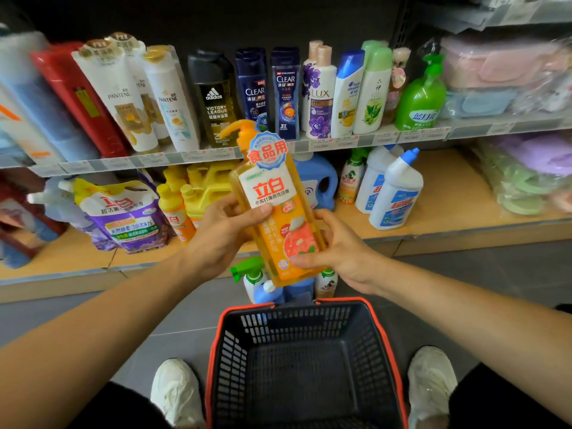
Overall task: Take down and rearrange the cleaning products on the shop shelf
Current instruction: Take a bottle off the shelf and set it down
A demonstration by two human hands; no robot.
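Note:
An orange pump bottle of dish soap (272, 193) is held upright in front of the shelves, above the basket. My left hand (223, 233) grips its left side, thumb across the white label. My right hand (337, 246) holds its lower right edge with fingers curled round the base. On the lower shelf (433, 193) stand more orange and yellow bottles (185, 196), a purple refill pouch (123, 215), a blue jug (318, 178) and white toilet-cleaner bottles (393, 193).
A dark shopping basket with a red rim (309, 366) sits on the floor between my shoes, with nothing in it. Several spray and blue bottles (266, 286) stand on the floor behind it. Shampoo bottles (284, 91) line the upper shelf; bagged towels (510, 66) lie at the right.

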